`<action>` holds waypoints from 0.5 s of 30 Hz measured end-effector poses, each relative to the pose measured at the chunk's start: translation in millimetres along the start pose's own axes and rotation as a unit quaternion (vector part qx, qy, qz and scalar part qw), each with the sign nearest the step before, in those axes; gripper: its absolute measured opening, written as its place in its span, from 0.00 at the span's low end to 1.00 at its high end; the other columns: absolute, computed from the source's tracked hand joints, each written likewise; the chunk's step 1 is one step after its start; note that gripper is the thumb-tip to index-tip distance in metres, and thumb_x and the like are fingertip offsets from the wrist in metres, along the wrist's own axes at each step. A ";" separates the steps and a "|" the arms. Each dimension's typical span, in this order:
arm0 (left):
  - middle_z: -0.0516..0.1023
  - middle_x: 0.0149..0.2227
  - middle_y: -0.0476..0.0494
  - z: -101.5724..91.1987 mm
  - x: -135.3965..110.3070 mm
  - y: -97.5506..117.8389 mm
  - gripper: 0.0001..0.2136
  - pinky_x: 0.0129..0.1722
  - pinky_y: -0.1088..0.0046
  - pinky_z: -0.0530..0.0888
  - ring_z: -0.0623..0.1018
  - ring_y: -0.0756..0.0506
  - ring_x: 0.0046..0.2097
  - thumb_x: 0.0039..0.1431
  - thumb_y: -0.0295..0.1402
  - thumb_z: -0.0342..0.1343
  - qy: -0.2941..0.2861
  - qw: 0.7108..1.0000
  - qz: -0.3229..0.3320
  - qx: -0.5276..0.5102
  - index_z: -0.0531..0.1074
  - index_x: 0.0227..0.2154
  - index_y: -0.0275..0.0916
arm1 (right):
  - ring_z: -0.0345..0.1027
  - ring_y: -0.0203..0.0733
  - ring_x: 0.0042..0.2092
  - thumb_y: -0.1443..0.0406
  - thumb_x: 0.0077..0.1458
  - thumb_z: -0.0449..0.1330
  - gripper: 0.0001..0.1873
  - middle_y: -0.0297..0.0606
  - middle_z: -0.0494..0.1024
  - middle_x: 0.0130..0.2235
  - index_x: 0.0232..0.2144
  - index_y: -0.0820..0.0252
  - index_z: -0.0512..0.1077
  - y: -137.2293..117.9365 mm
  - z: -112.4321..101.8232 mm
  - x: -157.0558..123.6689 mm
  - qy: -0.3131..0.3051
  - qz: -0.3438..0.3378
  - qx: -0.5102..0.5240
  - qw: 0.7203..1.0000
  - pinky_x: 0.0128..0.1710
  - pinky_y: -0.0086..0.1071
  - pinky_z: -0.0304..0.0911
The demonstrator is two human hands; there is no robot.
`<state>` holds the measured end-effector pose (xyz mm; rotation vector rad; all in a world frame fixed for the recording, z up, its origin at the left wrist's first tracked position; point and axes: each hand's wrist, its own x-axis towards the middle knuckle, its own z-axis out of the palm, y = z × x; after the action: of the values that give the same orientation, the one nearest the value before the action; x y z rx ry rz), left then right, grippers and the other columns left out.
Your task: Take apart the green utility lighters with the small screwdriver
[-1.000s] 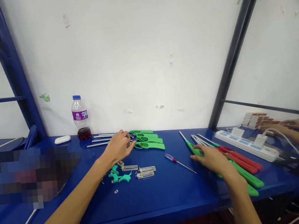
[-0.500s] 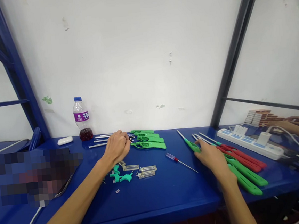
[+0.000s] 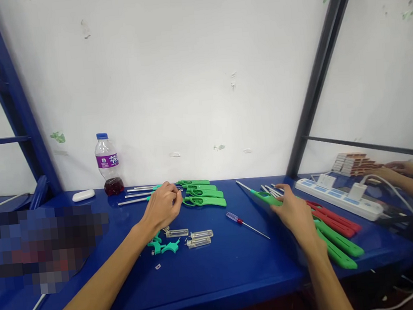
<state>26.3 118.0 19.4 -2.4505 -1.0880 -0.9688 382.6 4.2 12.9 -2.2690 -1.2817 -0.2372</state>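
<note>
My left hand [image 3: 162, 203] is over the middle of a row of disassembled long-necked lighters, its fingers curled together. Anything pinched there is hidden. Metal lighter tubes [image 3: 134, 201] stick out to its left and green handle shells [image 3: 204, 202] lie to its right. My right hand [image 3: 294, 215] has its fingers closed around a green long-necked lighter [image 3: 264, 197], whose metal tube points up and left. Below the left hand lie teal triggers [image 3: 170, 247] and several clear fuel tanks [image 3: 198, 242]. A screwdriver [image 3: 247, 225] with a clear and red handle rests between the hands.
Red lighters [image 3: 337, 218] and green lighters [image 3: 339, 249] lie by my right forearm. Behind them is a white power strip [image 3: 336, 199]. A drink bottle [image 3: 108, 166] and a white case [image 3: 83, 195] stand back left. Another person's hands [image 3: 392, 172] show at far right, near stacked boxes.
The view has shifted slightly. My right hand has moved the green lighter a little left, away from the lighters beside it, and more of its body shows. My left hand stays about where it was.
</note>
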 end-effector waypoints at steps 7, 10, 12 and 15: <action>0.80 0.41 0.44 -3.3 0.6 2.2 0.06 0.45 0.60 0.80 0.80 0.43 0.44 0.71 0.32 0.58 0.035 0.998 0.036 -0.022 0.77 0.40 0.37 | 0.79 0.63 0.51 0.62 0.57 0.65 0.35 0.43 0.85 0.52 0.65 0.51 0.62 3.5 -21.4 0.9 0.055 -0.013 0.140 0.989 0.47 0.48 0.70; 0.81 0.45 0.38 -13.2 7.5 12.6 0.10 0.50 0.54 0.78 0.78 0.39 0.50 0.69 0.26 0.52 0.064 0.993 0.090 -0.036 0.80 0.42 0.37 | 0.78 0.62 0.54 0.56 0.53 0.69 0.37 0.45 0.85 0.50 0.63 0.49 0.64 -4.7 -35.3 -7.3 0.018 -0.047 0.287 0.956 0.50 0.50 0.72; 0.78 0.55 0.33 -22.6 14.1 30.2 0.15 0.55 0.48 0.75 0.74 0.35 0.58 0.66 0.28 0.53 0.090 0.986 0.134 -0.046 0.78 0.52 0.37 | 0.78 0.61 0.55 0.53 0.51 0.71 0.40 0.46 0.85 0.50 0.63 0.49 0.65 -17.1 -46.6 -18.3 -0.028 -0.076 0.360 0.929 0.53 0.52 0.72; 0.72 0.64 0.33 -38.2 17.5 70.1 0.22 0.61 0.46 0.70 0.68 0.34 0.66 0.66 0.31 0.55 0.112 0.974 0.184 -0.064 0.71 0.62 0.40 | 0.78 0.57 0.55 0.53 0.50 0.73 0.43 0.46 0.84 0.50 0.65 0.51 0.64 -40.1 -63.5 -39.1 -0.100 -0.124 0.421 0.893 0.59 0.52 0.70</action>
<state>69.0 61.3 59.8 -2.4432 -0.4883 -1.1819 334.3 -41.0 65.7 -1.4071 -1.4090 0.4119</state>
